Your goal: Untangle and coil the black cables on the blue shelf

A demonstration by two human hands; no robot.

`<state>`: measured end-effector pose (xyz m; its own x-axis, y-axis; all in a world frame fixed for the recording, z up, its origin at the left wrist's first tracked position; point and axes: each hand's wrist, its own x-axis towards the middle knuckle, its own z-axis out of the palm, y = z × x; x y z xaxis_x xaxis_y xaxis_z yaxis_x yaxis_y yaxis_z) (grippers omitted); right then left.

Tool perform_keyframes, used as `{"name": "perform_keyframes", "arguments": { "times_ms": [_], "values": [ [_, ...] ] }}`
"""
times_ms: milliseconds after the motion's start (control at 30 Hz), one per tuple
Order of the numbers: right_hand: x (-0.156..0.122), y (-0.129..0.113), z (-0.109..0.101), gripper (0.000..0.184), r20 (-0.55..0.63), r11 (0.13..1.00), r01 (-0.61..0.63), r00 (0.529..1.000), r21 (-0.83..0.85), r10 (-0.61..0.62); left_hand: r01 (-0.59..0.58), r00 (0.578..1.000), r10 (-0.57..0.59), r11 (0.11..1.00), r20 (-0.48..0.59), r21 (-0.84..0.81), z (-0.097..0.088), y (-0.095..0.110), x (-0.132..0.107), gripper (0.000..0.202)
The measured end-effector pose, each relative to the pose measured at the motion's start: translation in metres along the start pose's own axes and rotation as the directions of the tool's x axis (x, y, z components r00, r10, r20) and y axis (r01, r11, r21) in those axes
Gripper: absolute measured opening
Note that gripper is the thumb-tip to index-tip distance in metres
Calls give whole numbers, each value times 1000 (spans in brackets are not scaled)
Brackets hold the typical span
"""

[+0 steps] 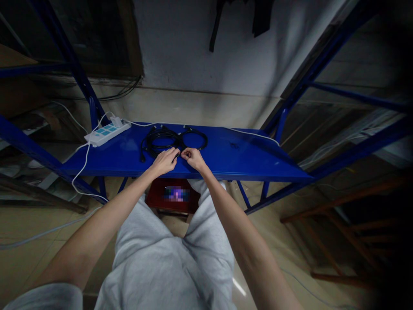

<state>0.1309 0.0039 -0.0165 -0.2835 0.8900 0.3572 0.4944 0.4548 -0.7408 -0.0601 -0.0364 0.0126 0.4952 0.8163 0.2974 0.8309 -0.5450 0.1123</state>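
Note:
Black cables lie in loops on the blue shelf top [245, 159], a larger coil [163, 137] on the left and a smaller loop [206, 140] on the right. At the near side of the larger coil, my left hand [165, 162] is closed, its fingers curled over the black cable. My right hand [194, 159] sits just beside it, thumb and fingers pinched on a dark bit of cable at the near end of the loops. The fingers partly hide what they grip. A black plug [142, 158] rests left of the coil.
A white power strip [108, 131] with blue sockets stands at the shelf's left end, with a white cord [84, 168] hanging down. Another white cord [251, 133] runs along the back edge. Blue frame posts rise at both sides. Below is a dark red stool [155, 200].

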Motion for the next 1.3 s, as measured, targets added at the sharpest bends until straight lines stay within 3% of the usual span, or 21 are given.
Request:
{"name": "perform_keyframes", "arguments": {
  "times_ms": [300, 667, 900, 1300],
  "values": [
    [-1, -1, -1, 11, -48, 999, 14, 999, -29, -15, 46, 998, -47, 998, 31, 36, 4, 0, 0, 41],
    [2, 6, 0, 11, 27, 1000, -10, 1000, 9, 10, -35, 999, 35, 996, 1, 83, 3, 2, 8, 28],
    [1, 1, -1, 14, 20, 998, -26, 999, -63, 27, 39, 997, -42, 997, 58, 63, 8, 4, 17, 27],
    [3, 4, 0, 21, 44, 990, 33, 999, -140, -28, 23, 1000, -24, 999, 14, 31, 7, 3, 14, 22]
  ]
}}
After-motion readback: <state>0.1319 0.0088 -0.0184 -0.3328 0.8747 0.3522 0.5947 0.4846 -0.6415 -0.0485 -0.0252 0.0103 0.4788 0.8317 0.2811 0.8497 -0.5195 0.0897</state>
